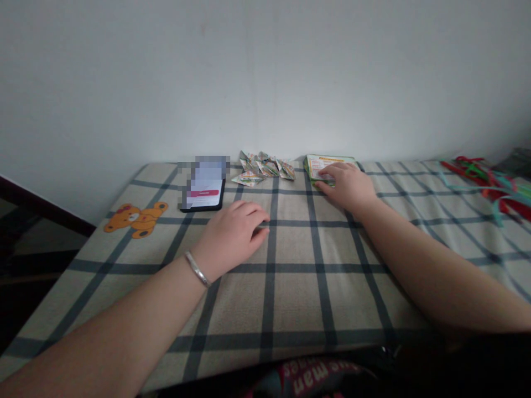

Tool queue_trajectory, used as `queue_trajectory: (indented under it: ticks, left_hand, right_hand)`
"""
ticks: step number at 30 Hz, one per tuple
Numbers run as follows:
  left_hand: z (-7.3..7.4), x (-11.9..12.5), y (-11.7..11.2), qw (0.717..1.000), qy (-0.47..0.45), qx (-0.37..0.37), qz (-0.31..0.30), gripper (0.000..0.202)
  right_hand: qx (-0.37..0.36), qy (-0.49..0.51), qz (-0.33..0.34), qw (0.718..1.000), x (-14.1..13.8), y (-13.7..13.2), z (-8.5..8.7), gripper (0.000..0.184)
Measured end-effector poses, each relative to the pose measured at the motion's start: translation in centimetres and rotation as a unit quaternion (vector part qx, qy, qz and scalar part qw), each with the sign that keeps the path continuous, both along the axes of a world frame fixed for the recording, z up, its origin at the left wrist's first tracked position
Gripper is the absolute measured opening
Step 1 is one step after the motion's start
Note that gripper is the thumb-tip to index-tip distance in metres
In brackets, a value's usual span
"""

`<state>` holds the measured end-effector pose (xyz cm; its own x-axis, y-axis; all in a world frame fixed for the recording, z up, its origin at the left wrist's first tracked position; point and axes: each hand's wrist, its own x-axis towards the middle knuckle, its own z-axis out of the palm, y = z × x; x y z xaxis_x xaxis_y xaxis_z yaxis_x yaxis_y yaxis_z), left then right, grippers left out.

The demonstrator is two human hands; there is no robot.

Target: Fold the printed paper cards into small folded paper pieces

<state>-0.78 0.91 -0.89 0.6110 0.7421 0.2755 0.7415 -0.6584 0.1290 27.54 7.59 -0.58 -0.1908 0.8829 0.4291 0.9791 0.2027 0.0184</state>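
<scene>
Just right of centre, towards the top of the checked cloth on the worktop (290, 309), a stack of printed paper sheets (318, 163) lies under the person's right hand (331, 178), whose fingers rest over it with the thumb parted from them at the near edge. Left of the stack, near the wall (265, 77), sits a cluster of folded paper pieces (267, 168). At the middle of the frame, the left hand (265, 223) is palm down, loosely curled, a small gap between thumb and fingers; its palm is hidden. A silver bangle (197, 270) circles that wrist. Upper left of this hand lies a smartphone (203, 189), screen lit; farther left, an orange teddy-bear cutout (135, 220). Red, green and pale-blue ribbons (493, 185) trail at the right edge.
</scene>
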Motion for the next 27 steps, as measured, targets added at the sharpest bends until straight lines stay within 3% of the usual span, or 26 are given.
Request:
queue_trajectory:
  ticks: [10,16,20,27]
  left_hand:
    - [0.0,-0.2,0.1,1.000,-0.002,-0.006,-0.004,0.019]
    - [-0.1,0.0,0.2,1.000,-0.002,-0.007,0.000,0.020]
    - [0.0,0.1,0.1,1.000,0.003,-0.007,0.002,0.020]
    - [0.0,0.0,0.1,1.000,0.002,-0.010,0.006,0.021]
  right_hand:
    - [-0.026,0.009,-0.035,0.999,-0.5,0.8,1.3,0.029]
    - [-0.029,-0.042,-0.042,0.998,-1.6,1.2,1.5,0.037]
    - [-0.047,-0.063,-0.086,0.993,-2.8,1.4,1.8,0.042]
    - [-0.064,-0.014,-0.116,0.991,-3.2,1.5,2.3,0.039]
